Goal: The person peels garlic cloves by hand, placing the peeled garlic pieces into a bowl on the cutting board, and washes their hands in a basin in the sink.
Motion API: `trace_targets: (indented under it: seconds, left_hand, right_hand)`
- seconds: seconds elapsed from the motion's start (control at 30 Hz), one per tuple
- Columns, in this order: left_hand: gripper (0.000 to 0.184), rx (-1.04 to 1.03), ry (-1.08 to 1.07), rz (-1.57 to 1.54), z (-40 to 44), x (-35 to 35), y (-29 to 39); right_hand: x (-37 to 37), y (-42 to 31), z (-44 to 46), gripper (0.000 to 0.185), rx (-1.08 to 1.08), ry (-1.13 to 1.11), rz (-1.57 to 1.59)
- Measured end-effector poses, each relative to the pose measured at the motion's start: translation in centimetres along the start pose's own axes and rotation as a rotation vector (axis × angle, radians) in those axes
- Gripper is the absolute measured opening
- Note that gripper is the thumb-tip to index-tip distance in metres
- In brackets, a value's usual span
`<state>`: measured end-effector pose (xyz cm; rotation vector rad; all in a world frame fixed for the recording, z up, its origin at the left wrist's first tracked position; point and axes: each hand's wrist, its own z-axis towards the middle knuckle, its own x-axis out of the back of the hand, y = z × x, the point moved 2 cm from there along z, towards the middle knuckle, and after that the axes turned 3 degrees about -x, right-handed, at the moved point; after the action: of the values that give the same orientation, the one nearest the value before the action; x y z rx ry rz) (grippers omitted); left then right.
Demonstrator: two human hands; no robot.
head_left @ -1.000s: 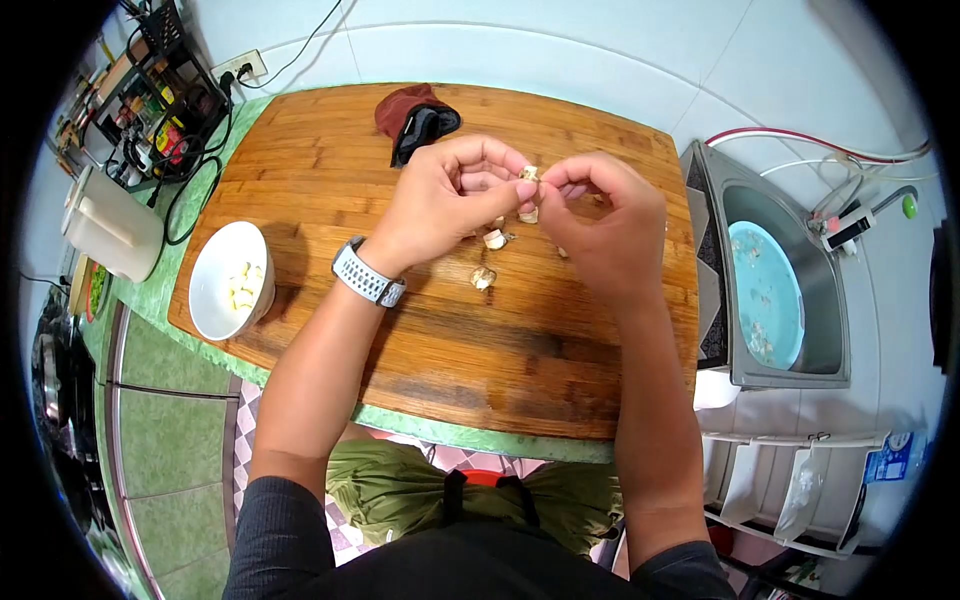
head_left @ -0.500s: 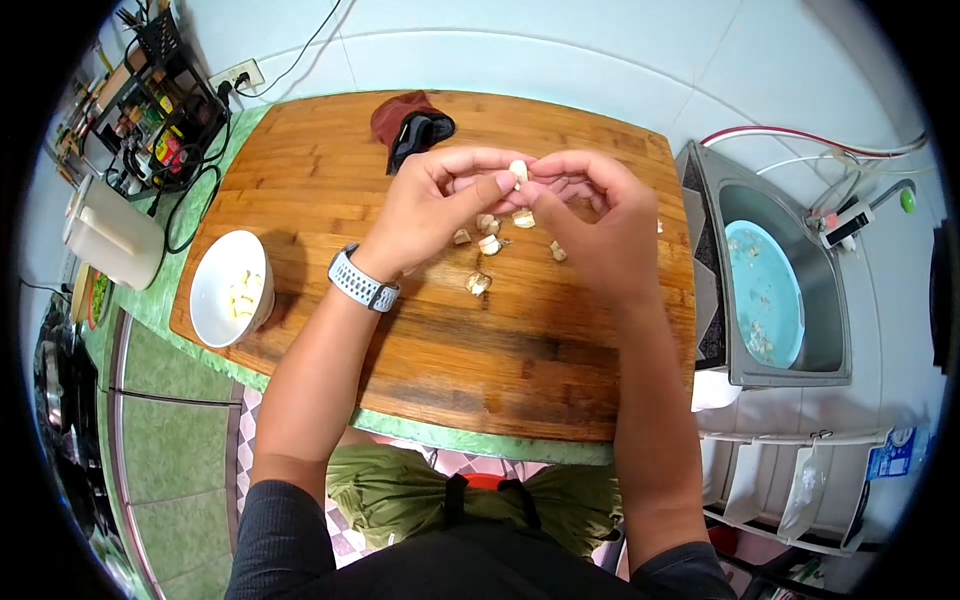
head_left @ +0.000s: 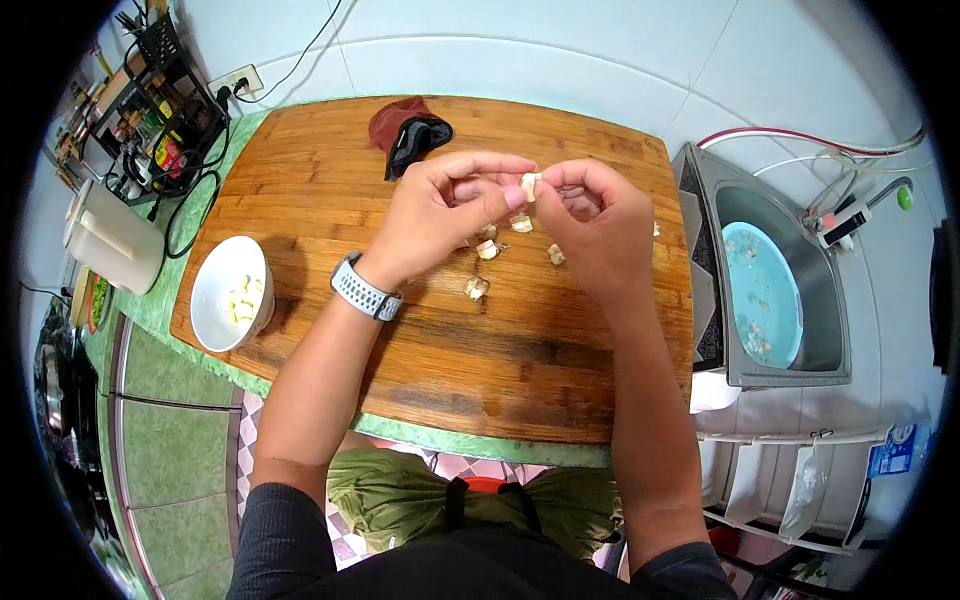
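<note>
Between the fingertips of both hands is a pale garlic clove (head_left: 530,186), held above the wooden board (head_left: 450,360). My left hand (head_left: 440,205), with a grey watch on its wrist, pinches the clove from the left. From the right, my right hand (head_left: 597,215) grips it with thumb and forefinger. Below and around the hands lie several garlic pieces; one brownish piece (head_left: 476,288) is nearest to me. A white bowl (head_left: 229,294) at the board's left edge holds several peeled cloves.
A red and black cloth item (head_left: 408,135) lies at the board's back. A cream jug (head_left: 115,238) and a black rack (head_left: 160,110) with bottles stand at the left. On the right, a blue basin (head_left: 765,295) sits in the metal sink (head_left: 828,320).
Both hands stay close together while the fingers have shifted around the clove, which shows more of its pale surface than a second ago. The view has moved slightly.
</note>
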<state>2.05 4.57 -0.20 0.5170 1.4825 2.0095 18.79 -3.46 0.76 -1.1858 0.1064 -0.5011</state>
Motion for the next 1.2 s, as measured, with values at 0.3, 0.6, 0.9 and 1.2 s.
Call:
trace_targets:
  seconds: [0.3, 0.6, 0.9, 1.2]
  left_hand:
    - [0.029, -0.126, 0.058, 0.027, 0.06, 0.35, -0.22]
    - [0.033, -0.125, 0.021, -0.046, 0.02, 0.63, -0.19]
    - [0.034, -0.095, 0.085, 0.033, 0.04, 0.50, -0.04]
    - [0.026, -0.089, 0.096, 0.020, 0.14, 0.31, -0.48]
  right_hand:
    - [-0.18, -0.01, -0.20, 0.010, 0.064, -0.007, -0.042]
    - [-0.26, 0.14, 0.08, 0.011, -0.120, -0.089, 0.255]
    - [-0.27, 0.42, 0.01, 0.010, 0.137, 0.011, 0.027]
    - [-0.29, -0.21, -0.10, 0.009, 0.130, 0.072, -0.137]
